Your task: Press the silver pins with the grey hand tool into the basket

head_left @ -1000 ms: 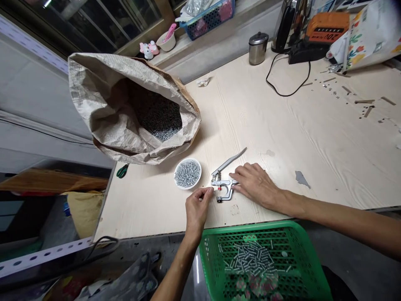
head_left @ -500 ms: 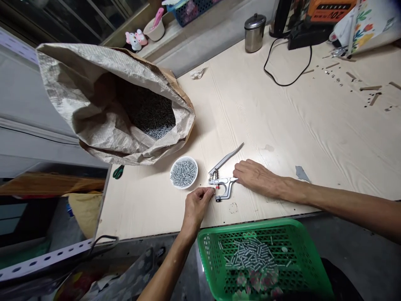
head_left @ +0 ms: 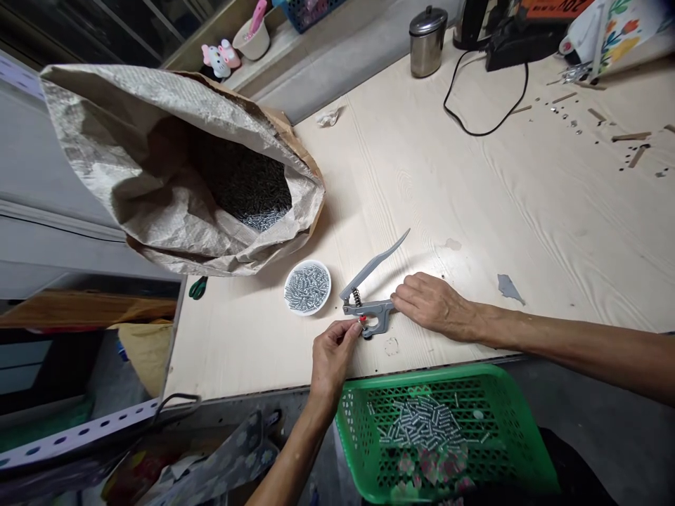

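Grey snap-fastener pliers (head_left: 380,307) with a coil spring and a red tip lie at the front of the table, the upper handle raised. My right hand (head_left: 435,302) is closed around the end of the lower handle. At the jaw, my left hand (head_left: 335,344) pinches thumb and forefinger together beside the red tip; whatever is between them is too small to make out. Left of the pliers stands a round white tub (head_left: 307,287) full of small silvery metal pieces. A green basket (head_left: 448,376) below the table edge holds a heap of similar pieces.
A big woven sack (head_left: 174,232) of metal pieces gapes at the left. Dark green scissors (head_left: 198,287) lie near the left edge. A steel canister (head_left: 427,43), a black cable (head_left: 477,132) and scattered wooden sticks (head_left: 631,137) are farther back.
The pliers have turned a little and shifted slightly left along with my right hand. My left fingertips now sit right at the jaw, under the red tip. The view has shifted slightly.
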### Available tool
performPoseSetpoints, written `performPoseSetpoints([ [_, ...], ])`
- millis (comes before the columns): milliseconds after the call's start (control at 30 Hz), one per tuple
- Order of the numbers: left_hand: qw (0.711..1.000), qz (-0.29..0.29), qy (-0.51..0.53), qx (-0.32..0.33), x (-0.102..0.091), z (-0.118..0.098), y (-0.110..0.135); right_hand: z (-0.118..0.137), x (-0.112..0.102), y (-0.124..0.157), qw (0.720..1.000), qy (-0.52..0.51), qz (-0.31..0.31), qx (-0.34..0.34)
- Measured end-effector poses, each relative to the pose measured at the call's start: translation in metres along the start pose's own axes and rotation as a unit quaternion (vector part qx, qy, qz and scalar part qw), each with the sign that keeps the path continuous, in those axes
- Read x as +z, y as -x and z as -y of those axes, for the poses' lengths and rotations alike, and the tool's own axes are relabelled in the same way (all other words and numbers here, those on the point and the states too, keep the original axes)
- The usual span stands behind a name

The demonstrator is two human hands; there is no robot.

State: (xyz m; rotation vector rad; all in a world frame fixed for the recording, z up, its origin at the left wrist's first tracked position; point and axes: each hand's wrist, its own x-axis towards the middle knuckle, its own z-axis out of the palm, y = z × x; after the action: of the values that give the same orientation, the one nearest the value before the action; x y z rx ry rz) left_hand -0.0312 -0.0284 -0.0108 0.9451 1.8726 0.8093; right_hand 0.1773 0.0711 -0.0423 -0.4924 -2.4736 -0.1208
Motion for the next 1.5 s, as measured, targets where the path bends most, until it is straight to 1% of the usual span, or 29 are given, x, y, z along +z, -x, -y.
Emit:
performPoseSetpoints([
  [233,0.997,-0.002,-0.058,0.044,0.0,-0.003,0.001,0.001,0.0,-0.001,1.0,0.008,-0.013,0.0],
  [333,0.998,0.008,-0.059,0.021,0.001,-0.007,0.003,0.001,0.001,0.0,1.0,0.007,-0.017,0.004],
  [500,0.998,0.044,-0.021,-0.031,0.002,-0.013,0.003,0.002,0.003,0.001,1.0,0.008,-0.006,0.01],
  [600,0.998,0.054,-0.016,-0.039,0.001,-0.015,0.003,0.003,0.003,0.003,1.0,0.009,-0.012,0.008],
  [733,0.998,0.053,0.0,-0.037,0.001,-0.014,0.004,0.006,0.004,0.006,1.0,0.009,-0.023,0.002],
  [800,0.997,0.052,0.015,-0.051,0.002,-0.013,0.005,0.008,0.004,0.007,1.0,0.01,-0.022,0.016],
  [867,0.997,0.046,0.025,-0.064,0.004,-0.012,0.005,0.009,0.006,0.007,0.999,0.012,-0.003,0.043],
  [1000,0.996,0.037,0.012,-0.082,0.007,-0.011,0.002,0.005,0.008,0.005,0.995,-0.003,0.068,0.074],
  [1100,0.994,0.054,-0.002,-0.099,0.007,-0.013,-0.001,-0.004,0.009,0.001,0.987,-0.052,0.122,0.093],
  [1200,0.99,0.08,-0.02,-0.117,0.004,-0.016,-0.005,-0.009,0.01,-0.003,0.977,-0.094,0.161,0.102],
  [1333,0.983,0.115,-0.027,-0.14,0.001,-0.02,-0.009,-0.007,0.009,-0.005,0.972,-0.11,0.186,0.097],
  [1433,0.981,0.119,-0.029,-0.154,0.0,-0.023,-0.01,-0.007,0.004,-0.009,0.967,-0.128,0.186,0.114],
  [1500,0.981,0.114,-0.03,-0.155,0.001,-0.024,-0.009,-0.011,0.002,-0.014,0.97,-0.109,0.175,0.13],
])
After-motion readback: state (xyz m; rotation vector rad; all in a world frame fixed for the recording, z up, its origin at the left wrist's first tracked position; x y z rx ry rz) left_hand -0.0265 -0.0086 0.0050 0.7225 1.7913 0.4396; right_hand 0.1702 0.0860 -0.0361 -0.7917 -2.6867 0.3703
